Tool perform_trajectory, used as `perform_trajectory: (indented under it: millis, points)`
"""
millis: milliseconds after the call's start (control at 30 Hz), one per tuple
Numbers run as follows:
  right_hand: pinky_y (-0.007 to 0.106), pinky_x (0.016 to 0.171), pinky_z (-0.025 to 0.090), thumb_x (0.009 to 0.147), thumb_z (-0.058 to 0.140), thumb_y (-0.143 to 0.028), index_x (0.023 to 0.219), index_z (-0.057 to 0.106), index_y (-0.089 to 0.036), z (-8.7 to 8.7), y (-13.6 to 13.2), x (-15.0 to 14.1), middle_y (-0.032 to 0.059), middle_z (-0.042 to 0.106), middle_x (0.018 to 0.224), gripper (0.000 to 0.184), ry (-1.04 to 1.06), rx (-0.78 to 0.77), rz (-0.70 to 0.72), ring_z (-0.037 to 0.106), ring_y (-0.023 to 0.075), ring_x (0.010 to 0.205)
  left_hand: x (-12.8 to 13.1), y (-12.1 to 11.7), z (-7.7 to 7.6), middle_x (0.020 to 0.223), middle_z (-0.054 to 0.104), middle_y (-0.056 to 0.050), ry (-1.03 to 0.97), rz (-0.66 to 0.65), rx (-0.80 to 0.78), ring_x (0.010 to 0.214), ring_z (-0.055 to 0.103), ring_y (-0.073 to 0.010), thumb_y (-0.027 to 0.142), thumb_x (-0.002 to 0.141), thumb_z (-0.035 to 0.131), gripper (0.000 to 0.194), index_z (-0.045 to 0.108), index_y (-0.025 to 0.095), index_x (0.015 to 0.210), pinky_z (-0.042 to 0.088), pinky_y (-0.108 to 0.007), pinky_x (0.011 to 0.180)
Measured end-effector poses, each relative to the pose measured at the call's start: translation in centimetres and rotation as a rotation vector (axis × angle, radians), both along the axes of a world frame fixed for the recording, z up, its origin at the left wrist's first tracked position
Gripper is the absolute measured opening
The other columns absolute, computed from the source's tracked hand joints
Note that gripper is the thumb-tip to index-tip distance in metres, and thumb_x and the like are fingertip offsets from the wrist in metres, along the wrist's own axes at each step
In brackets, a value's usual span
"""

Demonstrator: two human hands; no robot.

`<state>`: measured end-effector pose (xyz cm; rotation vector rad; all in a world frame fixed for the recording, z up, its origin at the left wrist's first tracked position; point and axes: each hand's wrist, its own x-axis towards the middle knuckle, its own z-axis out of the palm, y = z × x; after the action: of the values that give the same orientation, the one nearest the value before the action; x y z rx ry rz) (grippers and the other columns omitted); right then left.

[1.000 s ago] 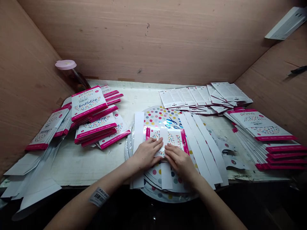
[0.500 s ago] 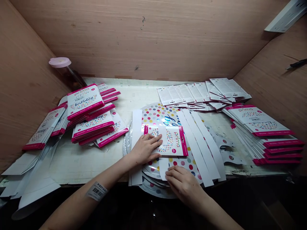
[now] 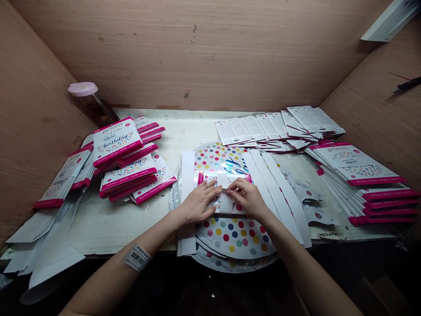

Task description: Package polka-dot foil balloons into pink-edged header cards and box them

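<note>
A white and pink balloon packet (image 3: pixel 203 178) lies crosswise on a stack of round foil balloons (image 3: pixel 243 237) with coloured dots. Flat on the packet's left half rests my left hand (image 3: pixel 199 202), fingers stretched out and pressing down. A white paper strip (image 3: pixel 226 202) is folded up over the packet's middle. My right hand (image 3: pixel 246 197) pinches the strip's upper end, close to my left fingertips, and covers much of the packet's right half. More loose white strips (image 3: pixel 276 197) lie on the balloons to the right, and a stack of strips (image 3: pixel 188 202) lies to the left.
Banded packets (image 3: pixel 116 140) are piled on the left, beside a lidded bottle (image 3: pixel 83 90). Packets (image 3: pixel 368 164) stand stacked at the right, with cards (image 3: pixel 263 127) spread face down behind. Wooden panels (image 3: pixel 210 57) enclose the table. White sheets (image 3: pixel 52 263) overhang the front left edge.
My right hand has moved up from the packet's front edge, folding the strip's lower end over the packet. My left hand has stayed in place.
</note>
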<state>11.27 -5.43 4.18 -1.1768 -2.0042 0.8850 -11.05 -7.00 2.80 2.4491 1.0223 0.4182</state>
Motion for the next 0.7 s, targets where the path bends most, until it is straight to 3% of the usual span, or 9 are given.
perform_trajectory:
  millis: [133, 300, 367, 467, 533, 700]
  points:
    - [0.034, 0.074, 0.046, 0.085, 0.063, -0.019, 0.073, 0.062, -0.021, -2.5, 1.9, -1.0, 0.0027, 0.059, 0.079, 0.012, -0.016, -0.029, -0.028, 0.057, 0.02, 0.082, 0.2, -0.2, -0.4, 0.153, 0.038, -0.014, -0.026, 0.047, 0.001, 0.144, 0.032, -0.0296, 0.026, 0.086, 0.053, 0.075, 0.02, 0.018, 0.153, 0.025, -0.052, 0.118]
    - [0.034, 0.073, 0.045, 0.084, 0.065, -0.022, 0.072, 0.062, -0.022, -3.4, 1.9, -0.9, 0.0019, 0.059, 0.078, 0.012, 0.004, -0.03, -0.047, 0.056, 0.0198, 0.081, -0.1, 0.9, -0.2, 0.151, 0.04, -0.017, 0.001, -0.002, -0.005, 0.136, 0.041, -0.0312, 0.032, 0.081, 0.059, 0.09, 0.01, 0.015, 0.155, 0.038, -0.048, 0.111]
    - [0.035, 0.074, 0.045, 0.084, 0.066, -0.025, 0.072, 0.063, -0.022, -3.4, 1.9, -0.8, 0.0023, 0.06, 0.078, 0.012, 0.011, -0.028, -0.049, 0.056, 0.0202, 0.082, -0.4, 1.8, 0.1, 0.154, 0.035, -0.017, 0.034, -0.015, 0.014, 0.139, 0.037, -0.035, 0.046, 0.079, 0.065, 0.092, 0.02, 0.017, 0.153, 0.035, -0.051, 0.112]
    - [0.036, 0.076, 0.045, 0.085, 0.065, -0.026, 0.073, 0.063, -0.022, -3.3, 2.0, -0.8, 0.0028, 0.061, 0.08, 0.013, 0.028, -0.027, -0.052, 0.056, 0.0208, 0.083, -0.8, 2.7, 0.2, 0.157, 0.031, -0.012, 0.098, -0.065, 0.03, 0.147, 0.018, -0.0388, 0.067, 0.074, 0.067, 0.092, 0.037, 0.021, 0.147, 0.013, -0.06, 0.119]
    - [0.035, 0.075, 0.046, 0.086, 0.064, -0.027, 0.074, 0.063, -0.022, -3.3, 1.9, -0.8, 0.0027, 0.061, 0.079, 0.013, 0.044, -0.036, -0.049, 0.056, 0.0207, 0.083, -0.9, 3.0, 0.0, 0.156, 0.036, -0.01, 0.107, -0.087, 0.002, 0.148, 0.015, -0.0367, 0.072, 0.073, 0.066, 0.091, 0.041, 0.022, 0.145, 0.005, -0.06, 0.119]
    - [0.036, 0.076, 0.045, 0.087, 0.063, -0.027, 0.075, 0.062, -0.022, -3.2, 1.7, -0.9, 0.0025, 0.06, 0.079, 0.012, 0.049, -0.042, -0.051, 0.055, 0.0209, 0.084, -0.8, 3.0, -0.5, 0.152, 0.042, -0.011, 0.052, -0.082, -0.034, 0.146, 0.027, -0.0331, 0.069, 0.073, 0.068, 0.081, 0.049, 0.022, 0.136, 0.01, -0.058, 0.12]
